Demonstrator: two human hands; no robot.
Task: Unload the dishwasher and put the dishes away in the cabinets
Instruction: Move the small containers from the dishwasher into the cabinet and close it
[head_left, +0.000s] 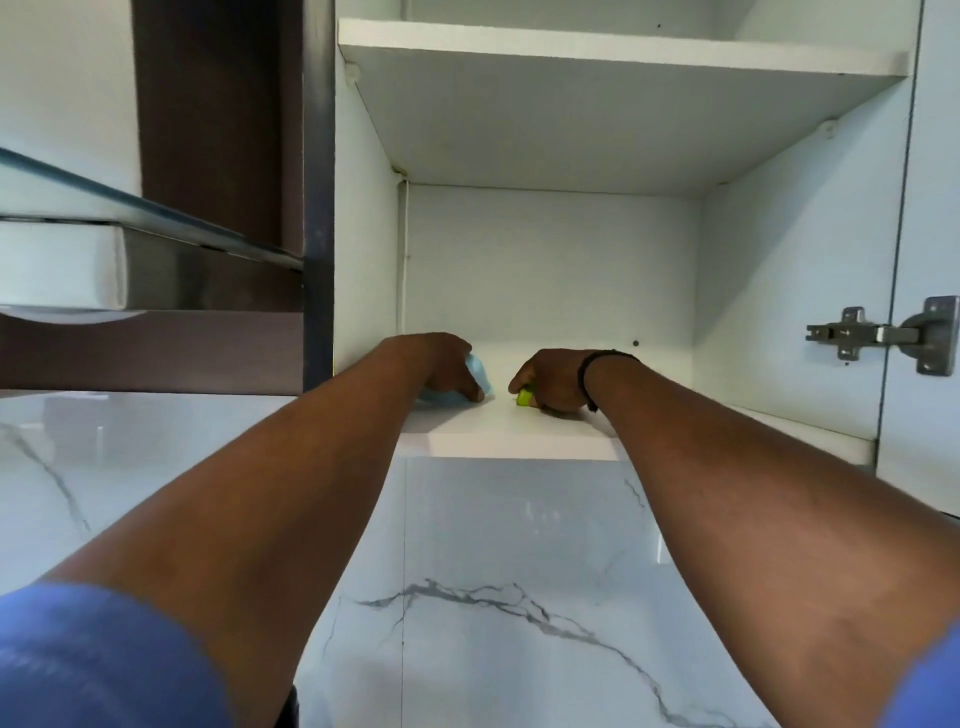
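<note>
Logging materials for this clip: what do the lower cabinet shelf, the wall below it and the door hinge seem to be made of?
The white lower cabinet shelf looks like matte laminated board, with a flat square front edge. The white grey-veined wall panel looks like polished marble or marble-look tile, since it shows reflections. The grey door hinge looks like dull metal.

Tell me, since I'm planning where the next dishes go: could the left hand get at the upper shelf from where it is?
Probably yes. The upper shelf sits open-fronted above, nothing blocking it, but the left hand is holding a light blue dish on the lower shelf.
</note>
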